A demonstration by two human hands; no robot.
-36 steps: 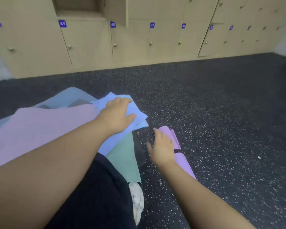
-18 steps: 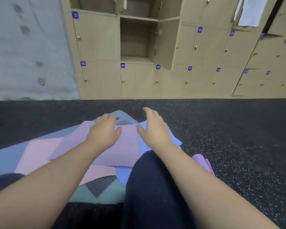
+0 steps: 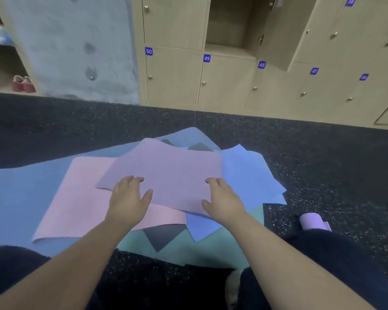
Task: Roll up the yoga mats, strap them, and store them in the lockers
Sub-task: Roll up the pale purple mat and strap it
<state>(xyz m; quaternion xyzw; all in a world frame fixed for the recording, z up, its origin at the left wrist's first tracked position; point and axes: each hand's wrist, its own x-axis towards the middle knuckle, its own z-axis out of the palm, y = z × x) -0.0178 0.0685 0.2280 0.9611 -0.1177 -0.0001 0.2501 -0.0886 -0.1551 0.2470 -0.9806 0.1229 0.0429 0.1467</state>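
Note:
A lilac mat (image 3: pixel 170 173) lies on top of a pile of flat mats on the dark floor. Under it are a pink mat (image 3: pixel 76 198), a bright blue mat (image 3: pixel 249 175), a light blue mat (image 3: pixel 18 193), a teal mat (image 3: pixel 211 249) and a dark grey one (image 3: pixel 164 236). My left hand (image 3: pixel 128 198) rests on the lilac mat's near left edge with fingers spread. My right hand (image 3: pixel 222 200) rests on its near right edge, fingers relaxed. A rolled lilac mat (image 3: pixel 309 221) lies on the floor to the right, partly hidden by my knee.
Beige lockers (image 3: pixel 229 81) numbered 50 down to 46 line the far wall; one locker (image 3: pixel 231 23) above 49 stands open. A grey wall (image 3: pixel 72 48) and a shelf with red shoes (image 3: pixel 24 83) are at the left. My dark-trousered knees fill the bottom.
The view has turned left and tilted down. Both hands slid back from the far end of the lilac mat to its near edge and spread apart. A second ago the right hand was at the rolled mat.

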